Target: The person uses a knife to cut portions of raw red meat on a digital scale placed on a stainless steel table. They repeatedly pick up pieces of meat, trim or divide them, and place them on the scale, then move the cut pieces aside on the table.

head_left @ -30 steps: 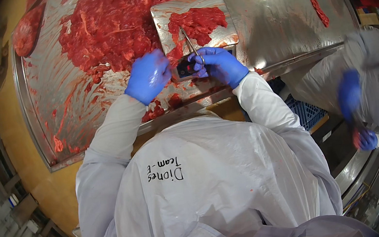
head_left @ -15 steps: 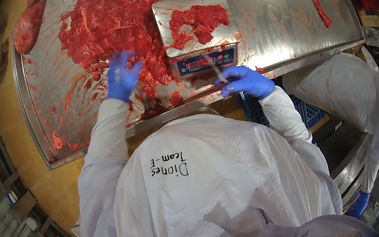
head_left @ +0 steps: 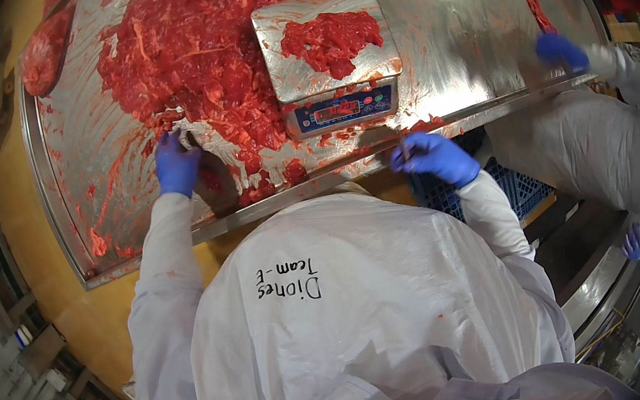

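Note:
My left hand [head_left: 175, 164], in a blue glove, reaches down at the near left edge of the spread of red meat [head_left: 202, 48], fingers apart at some scraps. My right hand [head_left: 433, 156], also gloved, holds a slim metal tool [head_left: 404, 150] near the front lip of the steel table [head_left: 468, 29]; the tool's tip is hard to make out. Between and beyond my hands stands a steel scale [head_left: 337, 106] with a smaller piece of meat [head_left: 329, 41] on its plate.
A co-worker in white [head_left: 575, 133] stands at the right, one gloved hand [head_left: 560, 52] by a meat strip on the table. A long meat piece [head_left: 46, 55] lies top left. Below the table edge are a blue crate [head_left: 521, 190] and, beside it, steel ledges [head_left: 590, 292].
My hands have moved apart from the scale, left hand leftward, right hand rightward and down with the tool, away from the meat on the plate. The co-worker's hand has come onto the table.

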### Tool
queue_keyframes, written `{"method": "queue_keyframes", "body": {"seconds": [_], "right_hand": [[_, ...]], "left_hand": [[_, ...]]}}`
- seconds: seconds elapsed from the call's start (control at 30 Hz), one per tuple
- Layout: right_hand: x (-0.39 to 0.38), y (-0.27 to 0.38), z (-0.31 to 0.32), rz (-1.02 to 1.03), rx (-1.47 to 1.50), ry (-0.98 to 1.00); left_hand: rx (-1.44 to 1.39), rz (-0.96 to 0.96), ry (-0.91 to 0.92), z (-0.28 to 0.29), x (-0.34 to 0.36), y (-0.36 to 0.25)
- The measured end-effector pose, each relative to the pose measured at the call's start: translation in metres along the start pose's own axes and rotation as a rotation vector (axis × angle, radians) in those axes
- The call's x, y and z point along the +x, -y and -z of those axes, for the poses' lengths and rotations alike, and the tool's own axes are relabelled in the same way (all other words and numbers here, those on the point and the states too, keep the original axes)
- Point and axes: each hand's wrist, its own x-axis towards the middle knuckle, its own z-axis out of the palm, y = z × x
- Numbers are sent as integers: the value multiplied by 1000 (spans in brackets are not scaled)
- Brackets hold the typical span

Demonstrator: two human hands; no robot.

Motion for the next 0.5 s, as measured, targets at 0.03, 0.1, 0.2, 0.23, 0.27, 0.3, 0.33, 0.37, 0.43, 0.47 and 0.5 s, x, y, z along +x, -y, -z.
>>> {"method": "queue_keyframes", "body": {"seconds": [0.03,0.1,0.2,0.23,0.27,0.3,0.33,0.37,0.43,0.47,0.5], "right_hand": [[4,-17,27,106,15,-76],[5,23,33,59,-132,-369],[44,94,12,143,-354,-169],[67,102,8,290,-402,-26],[88,107,0,341,-364,-16],[108,116,-13,397,-338,24],[121,117,-18,360,-215,-20],[127,114,-18,322,-82,-91],[129,106,-23,421,138,-150],[121,107,-30,402,48,-147],[109,107,-36,379,-41,-147]], "left_hand": [[-7,136,-9,-9,13,18],[-235,-40,-273,3,41,-66],[-208,-400,-279,10,64,-190],[-199,-422,-244,9,63,-238],[-180,-396,10,22,48,-284],[-224,-817,-167,-4,46,-285],[-163,-844,-44,-5,36,-305],[-555,-658,317,18,30,-315],[-956,-398,474,31,32,-292],[-985,-379,275,14,40,-255],[-1009,-357,79,-2,42,-229]]}}
